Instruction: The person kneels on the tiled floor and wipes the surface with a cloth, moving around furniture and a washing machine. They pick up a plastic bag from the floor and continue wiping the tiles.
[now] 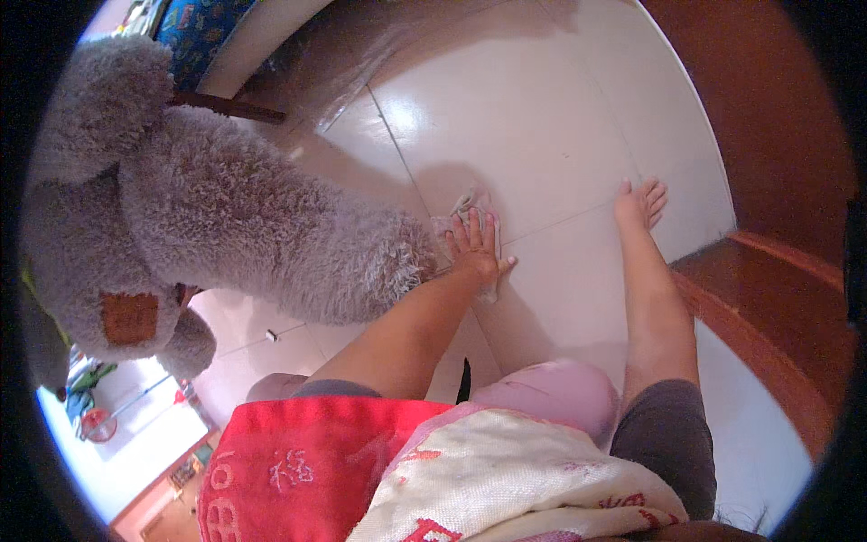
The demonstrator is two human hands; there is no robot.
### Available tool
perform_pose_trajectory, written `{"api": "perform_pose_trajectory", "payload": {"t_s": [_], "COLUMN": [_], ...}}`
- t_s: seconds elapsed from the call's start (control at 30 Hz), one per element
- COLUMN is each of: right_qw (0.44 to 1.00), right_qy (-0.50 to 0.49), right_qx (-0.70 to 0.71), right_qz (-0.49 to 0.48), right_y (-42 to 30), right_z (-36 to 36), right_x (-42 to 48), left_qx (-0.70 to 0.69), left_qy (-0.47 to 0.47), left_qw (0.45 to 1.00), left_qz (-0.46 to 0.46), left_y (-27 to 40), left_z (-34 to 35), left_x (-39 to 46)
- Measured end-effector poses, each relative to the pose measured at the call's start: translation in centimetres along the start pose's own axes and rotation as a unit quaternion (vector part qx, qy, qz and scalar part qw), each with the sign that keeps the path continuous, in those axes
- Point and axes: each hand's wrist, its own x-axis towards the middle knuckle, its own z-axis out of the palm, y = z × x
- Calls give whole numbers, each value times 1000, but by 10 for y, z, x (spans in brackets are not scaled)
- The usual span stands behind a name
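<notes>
My left hand (477,254) lies flat, palm down, on a thin pale cloth (484,200) spread on the floor. Its fingers are apart, and part of the cloth is hidden under the palm. Off to the right, my right hand (641,202) is held with its fingers spread and nothing in it. Whether it touches the floor I cannot tell. Both hands are over light, glossy floor tiles (542,129) with dark joints. A red and cream apron (325,454) bearing writing covers my lap.
A large grey plush toy (223,203) fills the left side, one limb reaching close to my left hand. Reddish-brown wooden furniture (779,122) borders the floor at right. Clear plastic sheeting (352,81) lies at the top. A small white object (272,335) sits on the floor.
</notes>
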Motion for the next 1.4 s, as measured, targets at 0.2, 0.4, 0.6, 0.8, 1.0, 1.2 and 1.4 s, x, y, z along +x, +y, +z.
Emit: {"api": "perform_pose_trajectory", "payload": {"t_s": [0.2,0.4,0.6,0.8,1.0,1.2,1.4], "right_qw": [994,991,984,978,967,952,951], "right_qy": [47,81,103,142,217,212,222], "right_qx": [-48,-70,-120,-135,-136,-215,-213], "right_qz": [92,84,86,68,-8,35,34], "right_y": [-30,-30,-26,-14,-4,13,3], "right_z": [3,5,16,38,57,55,39], "right_x": [17,20,21,29,34,37,34], "left_qx": [-39,-128,-231,-142,16,6,-53], "left_qy": [2,240,357,351,300,382,378], "left_qw": [999,911,721,798,895,923,924], "left_qz": [-11,-310,-547,-469,-331,-35,35], "left_y": [9,23,-40,-204,-275,-146,-127], "left_z": [2,-14,-105,-136,-198,-196,-165], "left_x": [17,85,180,253,271,290,234]}}
